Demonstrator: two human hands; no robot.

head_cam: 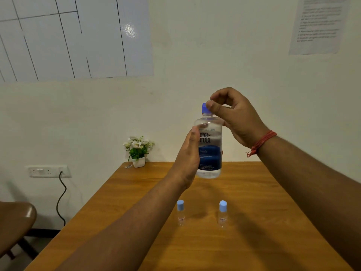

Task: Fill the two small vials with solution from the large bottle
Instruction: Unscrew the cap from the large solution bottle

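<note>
Clear bottle (209, 147) w/ blue cap (204, 108), blue-capped vials (180, 212), orange-brown table (254, 202).

You are holding a large bottle (210, 147) of clear, glossy plastic that is catching highlights near the shoulder; a smooth blue printed label is wrapping its lower half, and its cap (204, 108) is reading as matt blue plastic. The two small vials (180, 213) (222, 214) are showing thin transparent plastic bodies with pale blue, satin-finish caps and small paper-like stickers. The table (254, 202) under them is presenting a smooth wood-grain surface, orange-brown, with a low sheen. A twisted red thread band (260, 143) is lying rough and fibrous on your right wrist. The plant pot (138, 162) is looking white and glossy.
</note>
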